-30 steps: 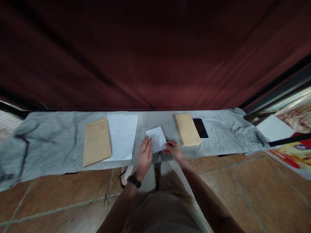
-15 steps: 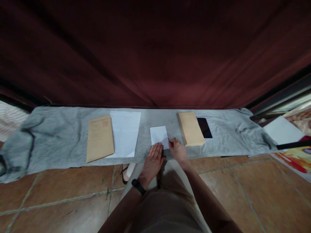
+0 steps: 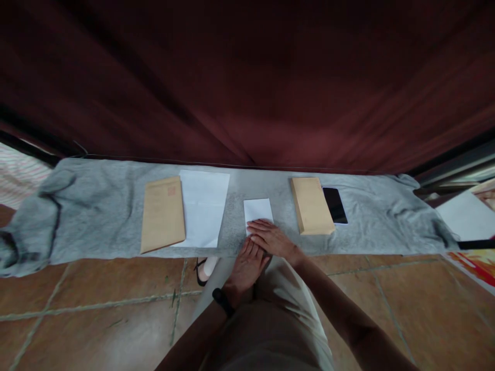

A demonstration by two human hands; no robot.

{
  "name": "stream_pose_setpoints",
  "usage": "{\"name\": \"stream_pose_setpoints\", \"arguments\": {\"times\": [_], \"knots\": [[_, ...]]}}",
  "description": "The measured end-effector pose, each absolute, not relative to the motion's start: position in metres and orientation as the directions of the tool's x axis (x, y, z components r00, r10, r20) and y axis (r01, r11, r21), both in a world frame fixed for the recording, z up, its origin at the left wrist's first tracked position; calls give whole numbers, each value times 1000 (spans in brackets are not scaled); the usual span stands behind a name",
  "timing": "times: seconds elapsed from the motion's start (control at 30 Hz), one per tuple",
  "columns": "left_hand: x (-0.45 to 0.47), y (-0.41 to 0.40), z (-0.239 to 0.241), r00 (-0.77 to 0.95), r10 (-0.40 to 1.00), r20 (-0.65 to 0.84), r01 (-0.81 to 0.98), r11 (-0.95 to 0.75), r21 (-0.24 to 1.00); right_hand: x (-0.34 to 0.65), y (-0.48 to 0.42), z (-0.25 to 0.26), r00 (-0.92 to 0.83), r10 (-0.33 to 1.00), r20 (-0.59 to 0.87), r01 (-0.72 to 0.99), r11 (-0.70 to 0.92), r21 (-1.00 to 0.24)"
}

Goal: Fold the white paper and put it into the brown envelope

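A small folded sheet of white paper (image 3: 258,207) lies in front of me on the grey cloth. Across its lower part my right hand (image 3: 270,238) rests flat, fingers stretched toward the left. My left hand (image 3: 247,265), with a dark band on the wrist, lies at the paper's near edge with its fingers extended, their tips beside or just under the right hand. Both hands cover the paper's near part. To the left are larger white sheets (image 3: 204,206), partly under a brown envelope (image 3: 163,216). A stack of brown envelopes (image 3: 314,206) sits to the right.
The grey cloth (image 3: 104,211) covers a long narrow surface. Beside the envelope stack lies a phone (image 3: 335,205) with a dark screen. A dark red curtain (image 3: 247,103) hangs along the far edge. Brown floor tiles (image 3: 127,309) show below the near edge.
My right hand has moved left from the paper's right edge and now lies flat across it. My left hand has shifted slightly nearer to me. The whole view has turned a little.
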State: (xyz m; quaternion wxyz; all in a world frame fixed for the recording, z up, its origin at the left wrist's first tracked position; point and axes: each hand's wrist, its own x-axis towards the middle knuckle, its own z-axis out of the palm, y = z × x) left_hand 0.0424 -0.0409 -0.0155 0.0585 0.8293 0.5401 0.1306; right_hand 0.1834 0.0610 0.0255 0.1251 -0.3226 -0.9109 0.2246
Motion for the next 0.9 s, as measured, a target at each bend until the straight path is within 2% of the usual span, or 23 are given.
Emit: {"name": "stream_pose_setpoints", "arguments": {"times": [0.2, 0.63, 0.9], "knots": [[44, -37, -16, 370, 910, 184, 893, -404, 200, 180, 85, 14, -771, 629, 97, 543, 730, -415], [44, -34, -15, 376, 894, 242, 877, -428, 218, 162, 136, 0, -712, 686, 151, 629, 718, -297], [43, -34, -11, 368, 901, 230, 882, -417, 220, 165, 102, -1, -628, 759, 172, 710, 649, -272]]}}
